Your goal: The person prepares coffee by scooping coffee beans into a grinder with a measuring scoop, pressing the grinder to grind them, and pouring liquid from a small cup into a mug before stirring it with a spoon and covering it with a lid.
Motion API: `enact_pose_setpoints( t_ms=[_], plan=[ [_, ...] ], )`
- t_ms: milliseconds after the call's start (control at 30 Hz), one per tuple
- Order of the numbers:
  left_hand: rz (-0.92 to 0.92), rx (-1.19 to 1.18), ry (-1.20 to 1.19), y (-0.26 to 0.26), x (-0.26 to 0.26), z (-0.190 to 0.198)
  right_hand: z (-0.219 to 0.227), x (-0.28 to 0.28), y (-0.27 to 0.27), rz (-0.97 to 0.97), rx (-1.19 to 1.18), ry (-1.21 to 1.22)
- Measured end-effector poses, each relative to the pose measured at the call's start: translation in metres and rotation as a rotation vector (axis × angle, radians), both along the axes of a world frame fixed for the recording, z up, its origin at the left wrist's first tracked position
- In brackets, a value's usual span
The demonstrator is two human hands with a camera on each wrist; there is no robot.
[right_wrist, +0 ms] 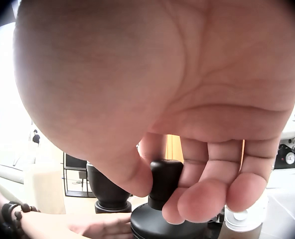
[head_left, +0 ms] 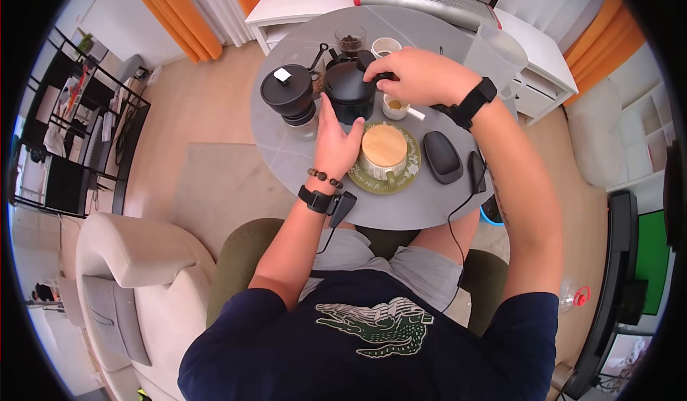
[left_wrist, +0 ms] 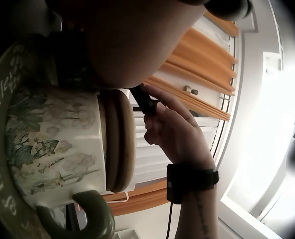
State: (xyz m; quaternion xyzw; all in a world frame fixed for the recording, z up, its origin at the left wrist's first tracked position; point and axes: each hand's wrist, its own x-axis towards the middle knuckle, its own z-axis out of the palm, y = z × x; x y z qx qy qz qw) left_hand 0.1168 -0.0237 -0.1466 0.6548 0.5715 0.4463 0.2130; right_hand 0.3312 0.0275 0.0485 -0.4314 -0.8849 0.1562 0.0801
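A black round vessel with a domed lid stands at the table's middle, its kind not plain. My left hand cups its near side, thumb across the front and fingers along the left flank. Over the lid, my right hand pinches a black knob between thumb and fingers; the same knob shows in the left wrist view. Just left is a black-topped hand coffee grinder. Below the left hand's thumb side sits a floral mug with a wooden lid on a green plate.
Right of the plate lies a black mouse-shaped object. Behind the hands are a glass of dark beans, a white cup, a small handled cup and a clear pitcher. An espresso machine stands beyond the grey table.
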Motion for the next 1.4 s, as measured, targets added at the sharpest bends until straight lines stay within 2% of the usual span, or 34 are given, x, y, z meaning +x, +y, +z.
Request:
enact_pose_setpoints(
  t_ms=[67, 167, 233, 400, 467, 533, 667, 800, 867, 933, 1000, 1067, 1167, 1400],
  plan=[
    [-0.048, -0.066, -0.136, 0.002, 0.002, 0.011, -0.002, 0.002, 0.004, 0.023, 0.003, -0.006],
    [-0.031, 0.025, -0.131, 0.004, 0.005, 0.012, 0.005, -0.004, -0.004, 0.028, 0.039, 0.006],
    [-0.032, 0.015, -0.131, 0.003, 0.006, 0.012, 0.012, -0.011, -0.010, -0.109, 0.031, -0.063],
    [-0.027, -0.028, -0.136, 0.001, 0.005, 0.011, -0.014, -0.023, 0.041, -0.210, 0.045, -0.041],
    [-0.056, -0.080, -0.200, -0.001, 0.004, 0.013, -0.010, -0.035, 0.048, -0.225, 0.020, -0.054],
    [-0.064, -0.083, -0.204, -0.003, 0.002, 0.013, 0.008, -0.051, 0.047, -0.380, -0.294, -0.114],
    [-0.097, -0.017, -0.213, -0.003, -0.003, 0.004, 0.001, -0.063, 0.063, -0.346, -0.181, -0.207],
    [-0.060, 0.049, -0.182, -0.007, -0.006, -0.002, -0.012, -0.050, 0.080, -0.300, -0.141, -0.215],
    [-0.072, 0.016, -0.260, -0.010, -0.007, -0.001, -0.014, -0.042, 0.082, -0.333, -0.171, -0.057],
    [-0.070, 0.024, -0.284, -0.014, -0.008, 0.003, -0.005, -0.035, 0.079, -0.330, -0.182, -0.047],
    [-0.073, 0.034, -0.302, -0.016, -0.010, 0.003, 0.001, -0.027, 0.080, -0.289, -0.090, 0.026],
    [-0.093, 0.037, -0.349, -0.017, -0.010, 0.000, 0.003, -0.019, 0.081, -0.291, -0.157, 0.095],
    [-0.104, 0.023, -0.376, -0.019, -0.010, -0.004, 0.019, -0.008, 0.067, -0.360, -0.413, 0.351],
    [-0.131, 0.037, -0.460, -0.022, -0.011, 0.004, 0.017, 0.018, 0.064, -0.463, -0.715, 0.523]
  ],
)
